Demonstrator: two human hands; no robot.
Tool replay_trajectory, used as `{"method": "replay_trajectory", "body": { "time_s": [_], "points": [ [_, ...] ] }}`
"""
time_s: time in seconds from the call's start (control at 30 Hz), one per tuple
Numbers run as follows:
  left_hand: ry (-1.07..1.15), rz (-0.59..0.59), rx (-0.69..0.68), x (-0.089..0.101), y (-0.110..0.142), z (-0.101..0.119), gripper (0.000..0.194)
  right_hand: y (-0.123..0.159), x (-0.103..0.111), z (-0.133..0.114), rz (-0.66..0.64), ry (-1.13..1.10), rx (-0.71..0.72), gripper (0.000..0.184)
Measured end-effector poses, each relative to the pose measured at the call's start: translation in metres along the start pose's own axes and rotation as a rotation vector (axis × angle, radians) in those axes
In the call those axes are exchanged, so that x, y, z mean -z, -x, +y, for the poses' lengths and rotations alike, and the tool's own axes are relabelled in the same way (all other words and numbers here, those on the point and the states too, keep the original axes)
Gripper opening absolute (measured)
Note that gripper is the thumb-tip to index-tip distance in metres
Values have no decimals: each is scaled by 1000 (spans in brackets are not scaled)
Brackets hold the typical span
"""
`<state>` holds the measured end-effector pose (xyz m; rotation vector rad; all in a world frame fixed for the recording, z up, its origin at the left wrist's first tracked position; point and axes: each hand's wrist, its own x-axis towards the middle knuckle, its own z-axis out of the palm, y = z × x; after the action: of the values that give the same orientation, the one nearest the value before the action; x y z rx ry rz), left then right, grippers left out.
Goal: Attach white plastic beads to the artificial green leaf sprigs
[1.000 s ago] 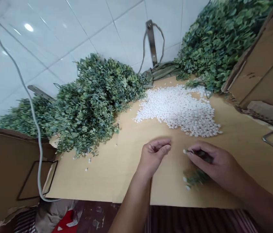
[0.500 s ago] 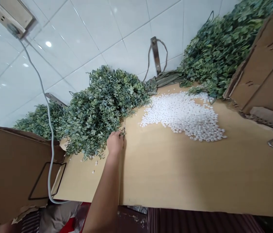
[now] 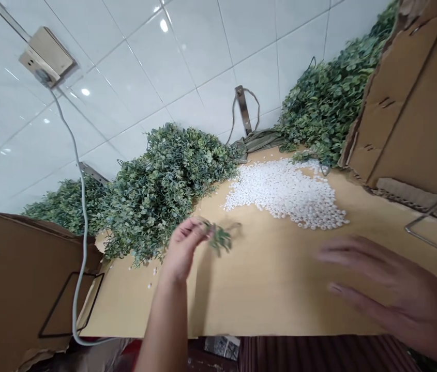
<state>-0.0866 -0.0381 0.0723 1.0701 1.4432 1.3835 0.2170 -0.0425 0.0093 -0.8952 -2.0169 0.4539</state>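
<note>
step: you are seemingly taking one green sprig [image 3: 222, 238] | left hand [image 3: 183, 245]: pinching the green sprig, which is hanging over the table [image 3: 249, 294], just beside the leafy pile [image 3: 160, 186] | right hand [image 3: 392, 294]: blurred, spreading, gripping nothing visible, near the white beads [image 3: 284, 191] | next: probably calling for steadying the stem with both hands
</note>
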Motion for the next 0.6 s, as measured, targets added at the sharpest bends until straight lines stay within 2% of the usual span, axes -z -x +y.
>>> {"method": "replay_trajectory", "body": {
  "time_s": [0.07,0.1,0.2,0.3,0.43,0.5,0.57,0.6],
  "points": [
    [66,-175,67,-24,14,-8,21,-22,-9,-9,20,36,166,33],
    [111,-241,90,-35,20,-12,23,-30,-14,-13,0,38,205,38],
    [195,-358,129,-59,31,-20,27,-38,-29,-24,-50,6,224,29],
    [226,-352,132,-67,38,-25,31,-32,-38,-28,-198,-94,117,13],
    [233,-278,138,-66,48,-36,33,-18,-41,-26,-236,-255,-96,19],
    [230,-249,142,-66,52,-43,34,-11,-40,-24,-268,-375,-198,17],
    [219,-237,138,-68,56,-48,34,-6,-41,-24,-316,-476,-274,13],
    [209,-246,132,-70,57,-51,34,-5,-42,-24,-339,-510,-299,18]
  ]
}}
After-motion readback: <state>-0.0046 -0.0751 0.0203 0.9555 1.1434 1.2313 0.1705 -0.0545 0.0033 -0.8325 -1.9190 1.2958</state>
